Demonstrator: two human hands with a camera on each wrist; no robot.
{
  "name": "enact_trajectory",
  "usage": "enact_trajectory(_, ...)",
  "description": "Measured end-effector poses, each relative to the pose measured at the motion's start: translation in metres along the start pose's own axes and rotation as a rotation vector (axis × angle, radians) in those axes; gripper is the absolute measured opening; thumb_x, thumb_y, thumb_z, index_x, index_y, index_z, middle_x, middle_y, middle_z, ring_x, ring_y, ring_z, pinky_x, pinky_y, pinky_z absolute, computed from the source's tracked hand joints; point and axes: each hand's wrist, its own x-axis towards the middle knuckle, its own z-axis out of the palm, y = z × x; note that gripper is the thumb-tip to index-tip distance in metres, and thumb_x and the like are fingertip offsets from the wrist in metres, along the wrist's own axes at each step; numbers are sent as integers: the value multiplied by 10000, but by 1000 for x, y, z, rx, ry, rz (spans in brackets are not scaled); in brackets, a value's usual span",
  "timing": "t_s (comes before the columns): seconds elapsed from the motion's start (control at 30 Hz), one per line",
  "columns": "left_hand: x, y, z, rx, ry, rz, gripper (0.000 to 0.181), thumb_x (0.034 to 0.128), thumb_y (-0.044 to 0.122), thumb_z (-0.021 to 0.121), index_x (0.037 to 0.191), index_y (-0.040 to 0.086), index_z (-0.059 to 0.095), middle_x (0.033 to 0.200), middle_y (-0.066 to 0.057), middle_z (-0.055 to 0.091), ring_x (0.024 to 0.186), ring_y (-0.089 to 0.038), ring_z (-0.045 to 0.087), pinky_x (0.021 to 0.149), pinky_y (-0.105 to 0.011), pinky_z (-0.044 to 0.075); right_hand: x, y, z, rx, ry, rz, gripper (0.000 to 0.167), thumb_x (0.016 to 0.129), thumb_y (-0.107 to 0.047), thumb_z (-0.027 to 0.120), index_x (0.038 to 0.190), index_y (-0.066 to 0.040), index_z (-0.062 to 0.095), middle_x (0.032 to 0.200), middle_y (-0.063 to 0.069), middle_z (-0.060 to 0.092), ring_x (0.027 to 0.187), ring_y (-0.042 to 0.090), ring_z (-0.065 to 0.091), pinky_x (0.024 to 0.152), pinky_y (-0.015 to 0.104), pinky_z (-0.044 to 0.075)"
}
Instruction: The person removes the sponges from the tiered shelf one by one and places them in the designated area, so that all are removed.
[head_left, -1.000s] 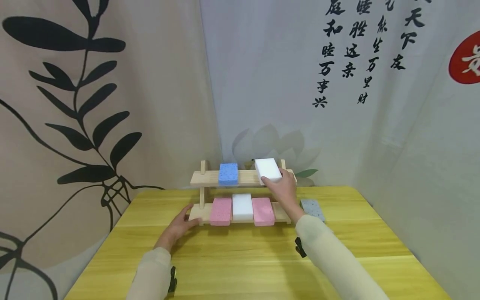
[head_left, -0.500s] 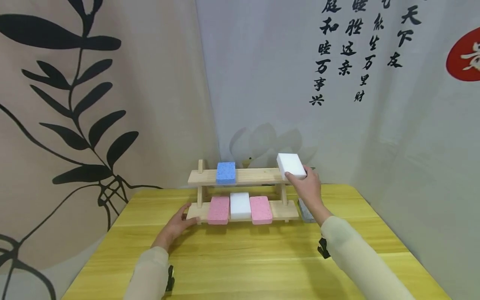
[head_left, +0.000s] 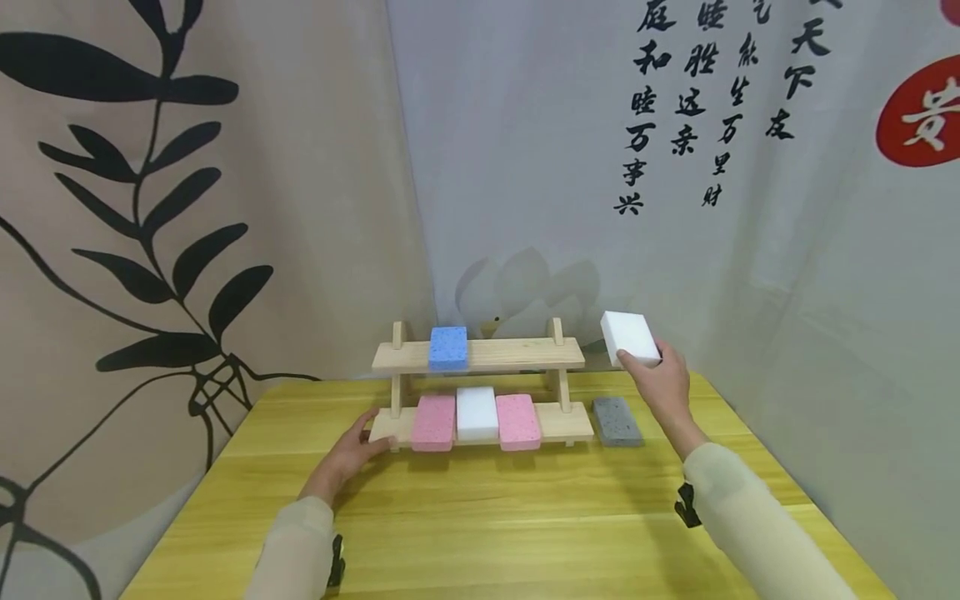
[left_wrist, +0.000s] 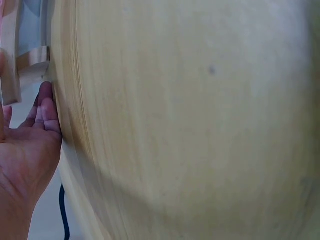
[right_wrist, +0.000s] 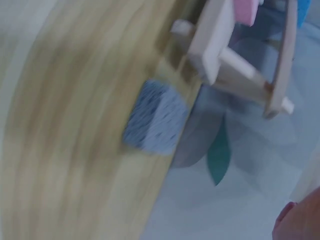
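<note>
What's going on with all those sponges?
A person's right grip holds a white sponge up, off to the right of a wooden rack, whose left end the left grip holds. A blue sponge sits on the top shelf; below, another white sponge sits between two pink sponges. A gray sponge lies on the table, beside the rack.

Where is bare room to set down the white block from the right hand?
Bare: the upper shelf, right of the blue sponge; the table, in front of the rack, between the sleeves. Crowded: the lower shelf, with two pink sponges, a white one between them, and the left hand at its left end.
</note>
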Motion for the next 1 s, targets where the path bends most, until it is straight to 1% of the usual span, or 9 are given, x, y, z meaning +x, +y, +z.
enact_trajectory(0.2,-3,2,-1,-3,-7,-8,868,940,403,685,1591,151,169,1364,-286,481,1171,-363,542,1009,-585,386,4,32,-13,-18,-9,1,818,915,-523,653,1449,41,395,1337,268,452,1161,400,469,910,532,439)
enact_trajectory(0.37,-4,5,-1,-15,-13,-4,867,945,388,683,1593,147,160,1372,-293,475,1160,-356,549,1009,-571,390,7,55,-20,-46,-31,27,872,914,-545,643,1483,44,343,1368,282,422,1193,413,447,940,547,425)
enact_trajectory(0.47,-5,6,0,-5,-15,4,872,948,399,676,1592,133,153,1372,-306,466,1160,-367,548,998,-583,395,7,68,-24,-62,-43,46,886,915,-555,635,1487,48,328,1377,287,411,1204,419,439,954,556,417)
enact_trajectory(0.63,-5,4,-1,9,-9,2,876,944,409,677,1594,143,154,1381,-305,459,1184,-380,535,998,-603,390,4,82,-27,-92,-62,79,904,920,-563,622,1493,59,303,1381,298,389,1218,429,429,977,573,406)
enact_trajectory(0.83,-2,2,-1,11,-3,-2,886,936,422,685,1593,145,159,1349,-284,484,1147,-350,551,985,-580,404,0,95,-29,-113,-80,87,870,925,-516,645,1457,102,342,1373,317,431,1181,434,471,951,568,427)
enact_trajectory(1.0,-3,3,-1,8,0,-4,864,948,396,677,1593,147,159,1340,-273,490,1141,-341,550,992,-570,399,-5,107,-29,-144,-122,112,880,933,-516,633,1447,130,329,1377,334,423,1183,447,470,955,574,424)
